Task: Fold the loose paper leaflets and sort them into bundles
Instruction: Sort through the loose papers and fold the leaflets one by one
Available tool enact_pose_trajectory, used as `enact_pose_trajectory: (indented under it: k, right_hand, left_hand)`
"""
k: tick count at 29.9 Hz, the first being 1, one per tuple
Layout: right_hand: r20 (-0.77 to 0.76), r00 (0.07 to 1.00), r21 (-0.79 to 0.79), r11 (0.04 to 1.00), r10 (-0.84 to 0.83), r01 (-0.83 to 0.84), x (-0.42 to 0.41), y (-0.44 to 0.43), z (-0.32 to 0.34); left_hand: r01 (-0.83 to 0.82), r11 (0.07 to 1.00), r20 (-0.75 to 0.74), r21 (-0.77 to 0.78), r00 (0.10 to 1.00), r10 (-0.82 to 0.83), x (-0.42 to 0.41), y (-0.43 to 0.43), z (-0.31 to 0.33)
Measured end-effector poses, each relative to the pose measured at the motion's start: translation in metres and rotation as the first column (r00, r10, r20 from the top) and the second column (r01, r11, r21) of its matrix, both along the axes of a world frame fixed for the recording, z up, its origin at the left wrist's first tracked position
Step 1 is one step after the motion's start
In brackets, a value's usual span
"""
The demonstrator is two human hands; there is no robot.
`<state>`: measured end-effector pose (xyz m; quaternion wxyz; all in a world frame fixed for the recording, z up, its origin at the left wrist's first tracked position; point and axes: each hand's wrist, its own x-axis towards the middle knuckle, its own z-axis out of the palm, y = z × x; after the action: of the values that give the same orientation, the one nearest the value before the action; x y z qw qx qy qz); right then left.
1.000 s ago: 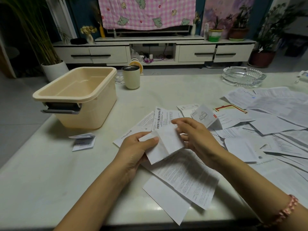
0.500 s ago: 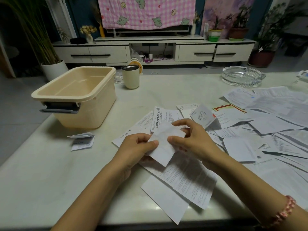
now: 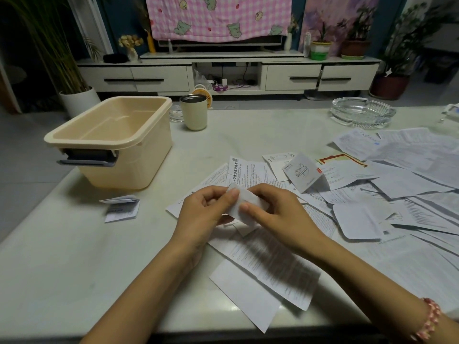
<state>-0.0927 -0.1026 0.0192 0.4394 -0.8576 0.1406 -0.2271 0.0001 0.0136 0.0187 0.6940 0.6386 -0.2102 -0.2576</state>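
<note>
Both hands hold one small white folded leaflet [image 3: 244, 203] just above the table's middle. My left hand [image 3: 203, 209] pinches its left edge with thumb on top. My right hand [image 3: 275, 214] grips its right side, thumb pressed on the face. Under the hands lie unfolded printed leaflets [image 3: 268, 266]. A wide spread of loose leaflets [image 3: 402, 184] covers the right half of the table. One small folded leaflet [image 3: 121, 207] lies alone to the left, in front of the beige bin [image 3: 116, 142].
The beige plastic bin stands open at the left. A cream cup [image 3: 193, 112] sits behind it near the far edge. A glass ashtray [image 3: 362, 115] is at the far right. A tent-folded card [image 3: 305, 175] stands among the papers. The table's near edge [image 3: 74, 328] runs below my forearms.
The leaflet in my hands has been folded smaller, and my hands have drawn closer together around it.
</note>
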Motion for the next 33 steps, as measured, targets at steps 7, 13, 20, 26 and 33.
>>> enact_pose_trajectory:
  k: [7, 13, 20, 26, 33]
  right_hand:
    - [-0.025, 0.994, 0.379, 0.921, 0.111, -0.093, -0.003, 0.004, 0.004]
    - [-0.034, 0.999, 0.383, 0.923, 0.037, -0.021, 0.002, 0.017, -0.004]
    - [0.003, 0.995, 0.648, 0.758, -0.097, 0.072, 0.006, 0.032, -0.008]
    - [-0.089, 0.988, 0.628, 0.763, -0.126, 0.154, 0.015, 0.051, -0.014]
    - [-0.146, 0.988, 0.654, 0.745, -0.049, 0.134, 0.065, 0.077, 0.008]
  left_hand:
    - [-0.078, 0.993, 0.290, 0.090, 0.956, 0.049, 0.005, -0.001, -0.002]
    - [-0.190, 0.971, 0.623, 0.142, 0.780, 0.062, 0.002, 0.002, -0.009]
    - [-0.293, 0.956, 0.530, -0.016, 0.808, 0.257, 0.006, 0.007, -0.015]
    - [-0.292, 0.953, 0.576, 0.079, 0.794, 0.196, 0.020, 0.029, -0.023]
    - [-0.618, 0.785, 0.844, 0.055, 0.449, 0.295, 0.079, 0.096, -0.021]
